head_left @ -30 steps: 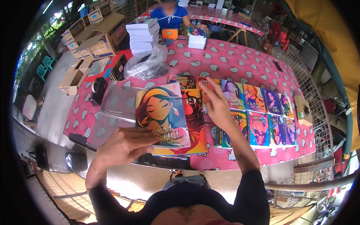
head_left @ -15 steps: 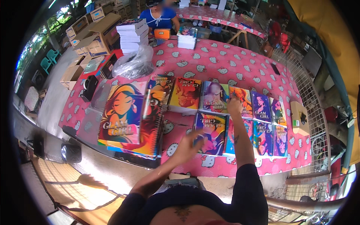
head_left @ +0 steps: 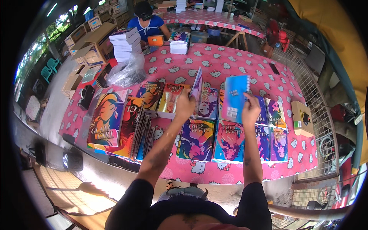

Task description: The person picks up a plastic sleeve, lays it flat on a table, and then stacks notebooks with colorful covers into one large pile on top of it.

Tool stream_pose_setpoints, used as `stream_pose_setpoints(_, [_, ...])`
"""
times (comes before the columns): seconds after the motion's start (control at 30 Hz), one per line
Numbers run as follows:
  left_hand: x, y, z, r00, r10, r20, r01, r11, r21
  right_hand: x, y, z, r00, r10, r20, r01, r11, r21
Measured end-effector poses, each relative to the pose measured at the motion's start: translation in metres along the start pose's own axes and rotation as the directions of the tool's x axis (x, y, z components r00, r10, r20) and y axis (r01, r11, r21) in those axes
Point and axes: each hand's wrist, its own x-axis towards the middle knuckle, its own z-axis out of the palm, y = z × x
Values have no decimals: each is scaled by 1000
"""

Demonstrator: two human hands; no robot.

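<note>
My left hand (head_left: pixel 186 105) grips a spiral notebook (head_left: pixel 197 86) tilted up nearly edge-on, above the far row of stacks. In my right hand (head_left: pixel 251 110) a second notebook (head_left: pixel 236 96) is raised upright, its blue back cover with a white label turned toward me and its coil on the right. Below lie two rows of notebook stacks with colourful covers, among them a yellow and purple one (head_left: pixel 197 140) and a teal and pink one (head_left: pixel 229 142) in the near row. Larger spiral notebooks (head_left: pixel 109 119) are piled at the left near edge.
A pink patterned cloth covers the table (head_left: pixel 226 63). Toward the far left are a clear plastic bag (head_left: pixel 126 71), a white book stack (head_left: pixel 125 46) and cardboard boxes (head_left: pixel 94 51). A small carton (head_left: pixel 302 119) and a phone (head_left: pixel 274 69) lie right. A person (head_left: pixel 147 25) sits across.
My right hand has lifted a notebook from the far row. My left hand has moved from above the near row to the far row and now holds another notebook. The person opposite has lowered their head.
</note>
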Motion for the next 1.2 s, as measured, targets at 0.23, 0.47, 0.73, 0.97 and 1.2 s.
stream_pose_setpoints(0.23, [-94, 167, -209, 881, 250, -402, -253, 966, 47, 20, -117, -8, 909, 416, 30, -323, 657, 681])
stream_pose_setpoints(0.47, [-62, 104, -409, 888, 71, -455, -253, 901, -354, 9, -281, 75, 979, -1, 205, -167, 575, 801])
stream_pose_setpoints(0.73, [-96, 30, -411, 946, 324, 24, -253, 688, 681, -55, -306, 95, 778, -440, 448, -41, 676, 735])
stream_pose_setpoints(0.97, [-32, -17, -408, 881, -369, 295, 434, 879, -197, -105, -360, 145, 747, 129, 652, -603, 546, 582])
stream_pose_setpoints(1.2, [-15, -41, -412, 862, -354, 363, 407, 910, -80, -106, -377, 148, 782, 82, 617, -495, 683, 537])
